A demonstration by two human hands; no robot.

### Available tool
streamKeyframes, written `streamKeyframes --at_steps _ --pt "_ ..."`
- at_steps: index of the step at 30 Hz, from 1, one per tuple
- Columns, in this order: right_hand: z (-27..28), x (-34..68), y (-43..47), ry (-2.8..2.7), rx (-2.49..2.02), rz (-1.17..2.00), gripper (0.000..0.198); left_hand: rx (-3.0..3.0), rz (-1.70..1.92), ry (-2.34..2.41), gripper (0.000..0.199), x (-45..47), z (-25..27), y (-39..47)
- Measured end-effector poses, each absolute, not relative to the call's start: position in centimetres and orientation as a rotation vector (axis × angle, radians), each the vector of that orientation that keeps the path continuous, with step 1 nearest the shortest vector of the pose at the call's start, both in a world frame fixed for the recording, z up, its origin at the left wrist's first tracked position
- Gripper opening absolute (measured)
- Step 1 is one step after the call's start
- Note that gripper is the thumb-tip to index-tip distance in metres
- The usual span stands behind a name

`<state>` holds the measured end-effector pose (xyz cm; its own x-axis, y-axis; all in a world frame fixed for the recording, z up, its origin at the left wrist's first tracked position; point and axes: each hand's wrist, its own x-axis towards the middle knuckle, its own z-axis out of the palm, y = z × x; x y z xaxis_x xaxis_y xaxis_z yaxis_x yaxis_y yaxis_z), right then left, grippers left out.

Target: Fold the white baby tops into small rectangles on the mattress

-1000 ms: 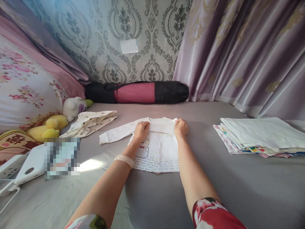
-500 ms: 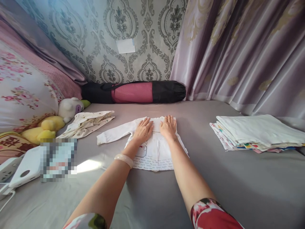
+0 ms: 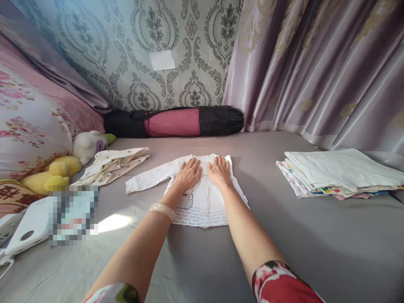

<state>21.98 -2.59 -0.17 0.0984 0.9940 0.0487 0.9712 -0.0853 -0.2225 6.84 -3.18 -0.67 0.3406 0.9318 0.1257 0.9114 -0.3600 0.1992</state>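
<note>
Left hand [image 3: 188,174] and right hand [image 3: 220,171] no longer pinch the white shirt [image 3: 203,203]; the grip lies spread on it, seemingly smoothing. One sleeve [image 3: 148,176] extends left of the grip.

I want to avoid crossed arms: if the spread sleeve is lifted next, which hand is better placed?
Probably the left hand: it lies flat on the shirt, close to the sleeve. The right hand lies flat too, but farther off, and would likely have to reach past the left.
</note>
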Motion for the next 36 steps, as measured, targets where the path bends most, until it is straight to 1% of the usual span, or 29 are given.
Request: streamKeyframes --at_steps 5,9,14,19,23,27,32,36 --pt "0.4 22.9 -2.5 -1.848 -2.194 0.078 0.061 2.449 0.394 1.838 0.059 7.0 -0.8 -3.1" --pt "-0.2 23.4 -2.5 -1.777 -2.293 0.122 0.064 2.417 0.33 1.852 0.063 6.9 -1.4 -2.7" --pt "-0.6 23.5 -2.3 -1.778 -2.317 0.14 0.065 2.403 0.338 1.863 0.059 7.0 -1.6 -2.6" --pt "0.0 23.6 -2.3 -1.756 -2.317 0.189 0.064 2.398 0.376 1.866 0.058 7.0 -1.2 -3.0" --pt "0.8 22.8 -2.5 -1.864 -2.201 0.164 0.059 2.385 0.471 1.938 0.059 7.1 -1.3 -3.0" --pt "0.8 21.6 -2.8 -2.061 -2.042 0.227 0.059 2.378 0.388 1.939 0.058 7.0 -1.5 -2.7" --pt "0.1 21.2 -2.8 -2.11 -2.05 0.253 0.061 2.344 0.335 1.934 0.059 7.1 -1.3 -2.6" --pt "-0.2 21.2 -2.8 -2.108 -2.06 0.229 0.061 2.351 0.365 1.944 0.058 7.1 -1.1 -2.7"
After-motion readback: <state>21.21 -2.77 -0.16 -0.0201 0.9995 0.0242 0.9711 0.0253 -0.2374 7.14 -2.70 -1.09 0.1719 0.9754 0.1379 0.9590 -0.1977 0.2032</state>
